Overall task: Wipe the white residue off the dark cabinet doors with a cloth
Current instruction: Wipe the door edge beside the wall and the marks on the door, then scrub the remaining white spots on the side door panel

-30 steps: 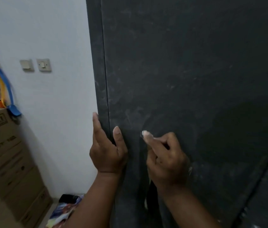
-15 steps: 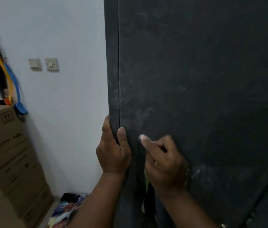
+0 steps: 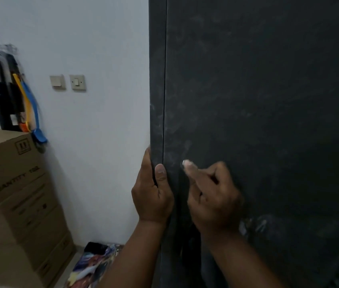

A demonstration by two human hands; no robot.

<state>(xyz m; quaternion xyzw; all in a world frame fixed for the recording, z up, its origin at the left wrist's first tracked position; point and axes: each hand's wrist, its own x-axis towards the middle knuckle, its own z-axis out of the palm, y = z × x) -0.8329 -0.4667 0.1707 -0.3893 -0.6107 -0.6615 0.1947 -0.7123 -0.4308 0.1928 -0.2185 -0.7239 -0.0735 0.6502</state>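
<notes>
The view is swinging left, pushing the tall dark grey cabinet door (image 3: 258, 121) rightward in frame. A person's left hand (image 3: 152, 196) is gripping the cabinet's left edge panel, while the right hand (image 3: 212, 202), fingers curled, is pressing a whitened thumb tip against smeared white residue (image 3: 187, 146); no cloth is discernible.

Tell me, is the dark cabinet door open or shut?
Looks shut. The cabinet door lies flush with the side panel, only a thin seam between them.
</notes>
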